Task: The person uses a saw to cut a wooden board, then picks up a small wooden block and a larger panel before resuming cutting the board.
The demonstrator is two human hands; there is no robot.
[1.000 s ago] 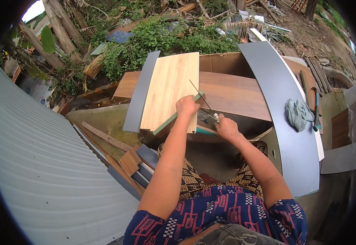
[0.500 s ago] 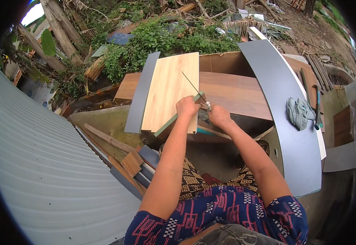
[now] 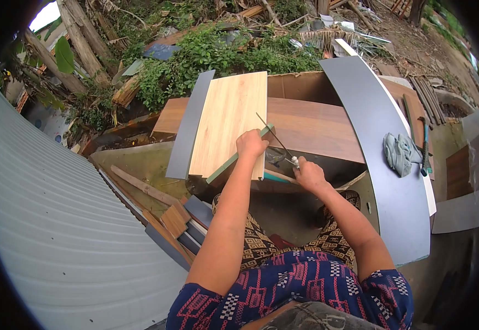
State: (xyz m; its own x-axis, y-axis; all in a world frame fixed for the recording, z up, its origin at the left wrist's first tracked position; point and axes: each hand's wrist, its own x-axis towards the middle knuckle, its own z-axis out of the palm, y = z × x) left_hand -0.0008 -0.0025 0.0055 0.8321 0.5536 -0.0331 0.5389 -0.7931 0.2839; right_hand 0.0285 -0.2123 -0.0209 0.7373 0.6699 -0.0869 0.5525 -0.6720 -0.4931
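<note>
My left hand (image 3: 251,144) is closed over a narrow green strip (image 3: 226,168) and holds it down on a pale wood-grain plank (image 3: 231,104). The strip lies slantwise across the plank, its upper end just past the plank's right edge. My right hand (image 3: 311,175) grips the whitish handle of a thin-bladed saw (image 3: 281,144). The saw's slim dark blade crosses the strip's upper end, to the right of my left hand. Its tip points up and left over the plank. Whether the blade has cut into the strip is too small to tell.
A brown plank (image 3: 314,125) lies crosswise under the pale one. Grey panels lie left (image 3: 191,126) and right (image 3: 360,104), the right one bearing a grey cloth (image 3: 400,155) and a teal-handled tool (image 3: 425,148). Board offcuts (image 3: 175,220) and corrugated sheeting (image 3: 69,220) are at left.
My right hand has drawn the saw back, down and to the right, away from my left hand. My left hand and the strip have stayed nearly in place.
</note>
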